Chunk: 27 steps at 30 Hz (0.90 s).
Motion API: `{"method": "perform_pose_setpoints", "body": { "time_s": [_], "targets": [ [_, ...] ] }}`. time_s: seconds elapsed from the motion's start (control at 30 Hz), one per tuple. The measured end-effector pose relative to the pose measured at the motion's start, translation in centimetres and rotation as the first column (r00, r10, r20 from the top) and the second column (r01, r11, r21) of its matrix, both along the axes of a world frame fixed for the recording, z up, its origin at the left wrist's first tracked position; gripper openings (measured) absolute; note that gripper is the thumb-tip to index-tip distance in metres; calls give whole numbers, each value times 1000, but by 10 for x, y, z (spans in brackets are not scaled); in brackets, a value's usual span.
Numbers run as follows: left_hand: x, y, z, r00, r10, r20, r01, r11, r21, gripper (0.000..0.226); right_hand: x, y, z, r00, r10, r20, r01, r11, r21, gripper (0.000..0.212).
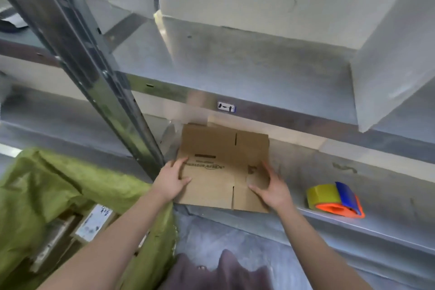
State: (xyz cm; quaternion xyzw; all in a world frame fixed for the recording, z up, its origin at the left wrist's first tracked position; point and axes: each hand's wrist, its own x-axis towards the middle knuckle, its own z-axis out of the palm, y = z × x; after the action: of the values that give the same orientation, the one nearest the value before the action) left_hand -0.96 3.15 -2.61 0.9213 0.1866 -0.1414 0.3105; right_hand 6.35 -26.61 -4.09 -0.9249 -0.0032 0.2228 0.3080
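The flattened cardboard box lies on the metal shelf right in front of me, its near edge at the shelf's lip, just beside the steel upright. My left hand rests on its left edge and my right hand on its right edge. My fingers are fairly straight and spread, pressing the card rather than clenched round it. I hold both sides like this, I judge, to square it up before popping it open. The tape dispenser sits to the right, near enough to reach for sealing, and the green sack of parcels waits on my left.
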Motion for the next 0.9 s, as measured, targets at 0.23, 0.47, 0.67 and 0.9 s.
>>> {"method": "perform_pose_setpoints", "body": {
  "time_s": [0.23, 0.47, 0.67, 0.9],
  "targets": [
    [1, 2, -1, 997, 26, 69, -30, 997, 65, 71, -5, 10, 1, 996, -63, 60, 65, 997, -30, 89],
    [6, -2, 24, 991, 21, 134, -24, 999, 24, 77, -8, 20, 13, 985, -60, 162, 66, 997, -29, 74],
    [8, 15, 27, 995, 58, 75, -31, 945, -326, 92, -5, 18, 8, 965, -256, -61, 261, 960, 98, 97],
    [0, 22, 23, 992, 35, 124, 25, 891, -453, 89, -19, 3, 13, 952, -301, 51, 287, 939, 192, 91]
  ]
}}
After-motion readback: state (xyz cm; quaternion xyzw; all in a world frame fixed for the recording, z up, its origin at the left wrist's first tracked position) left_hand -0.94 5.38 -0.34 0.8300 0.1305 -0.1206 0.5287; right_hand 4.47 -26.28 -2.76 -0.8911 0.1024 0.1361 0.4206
